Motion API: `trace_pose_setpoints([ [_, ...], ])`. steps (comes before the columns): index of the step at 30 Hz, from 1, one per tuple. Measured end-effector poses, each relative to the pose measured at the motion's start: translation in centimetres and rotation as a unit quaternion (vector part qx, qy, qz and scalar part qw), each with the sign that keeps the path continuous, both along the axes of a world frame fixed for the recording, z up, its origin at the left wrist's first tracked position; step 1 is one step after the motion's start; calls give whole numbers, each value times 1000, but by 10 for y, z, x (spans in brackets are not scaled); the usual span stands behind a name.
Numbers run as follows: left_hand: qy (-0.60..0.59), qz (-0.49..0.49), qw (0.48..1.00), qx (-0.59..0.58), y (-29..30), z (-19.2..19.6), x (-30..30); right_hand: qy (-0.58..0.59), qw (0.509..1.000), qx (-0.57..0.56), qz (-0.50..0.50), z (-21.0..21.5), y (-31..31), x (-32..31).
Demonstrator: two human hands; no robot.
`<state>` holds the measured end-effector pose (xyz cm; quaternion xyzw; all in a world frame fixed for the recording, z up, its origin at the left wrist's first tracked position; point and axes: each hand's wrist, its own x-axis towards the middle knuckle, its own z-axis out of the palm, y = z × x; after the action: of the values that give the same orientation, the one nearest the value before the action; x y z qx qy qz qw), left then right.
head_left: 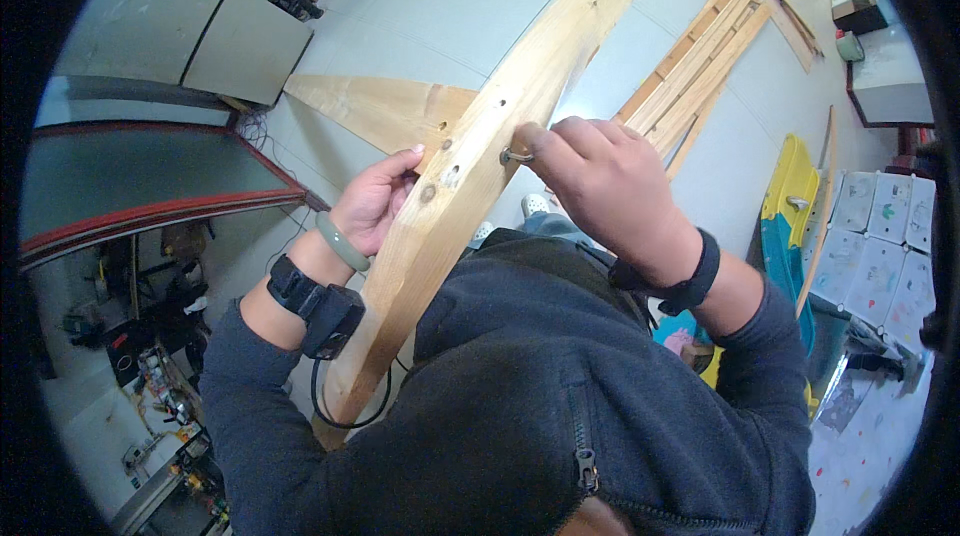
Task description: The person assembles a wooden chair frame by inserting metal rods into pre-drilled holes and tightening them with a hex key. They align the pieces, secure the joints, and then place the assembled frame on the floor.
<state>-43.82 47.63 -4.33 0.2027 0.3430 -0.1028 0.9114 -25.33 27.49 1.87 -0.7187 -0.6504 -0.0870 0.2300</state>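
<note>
A long, knotted wooden plank point(540, 66) slants before a person whose right hand point(610, 176) pinches a small metal fitting point(509, 157) at its right edge, apparently seating hardware; the next move likely calls for steady turning. Left of the smooth, tapered plank, a pale flat board point(360, 108) extends near the left hand point(372, 204), fingers curled, grip partly hidden.

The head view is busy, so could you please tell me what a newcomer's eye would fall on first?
The long wooden board likely comes first, slanting through the middle from the top toward the lower left. Next come the left hand at the board's left edge and the right hand opposite, pinching a small metal piece. A yellow and blue plastic piece at right also stands out.
</note>
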Motion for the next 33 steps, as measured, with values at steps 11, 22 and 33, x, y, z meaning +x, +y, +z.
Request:
trace_pose_setpoints([
  [11, -66, -13, 997, -27, -1, -19, -4, 127, 977, 152, -77, -14, 10, -39],
  [22, -85, 1, 996, 27, 9, -8, 0, 159, 980, 79, -85, -21, -12, -58],
  [33, -89, -2, 996, 0, 13, -12, 4, 233, 952, 121, -155, -18, -11, -66],
])
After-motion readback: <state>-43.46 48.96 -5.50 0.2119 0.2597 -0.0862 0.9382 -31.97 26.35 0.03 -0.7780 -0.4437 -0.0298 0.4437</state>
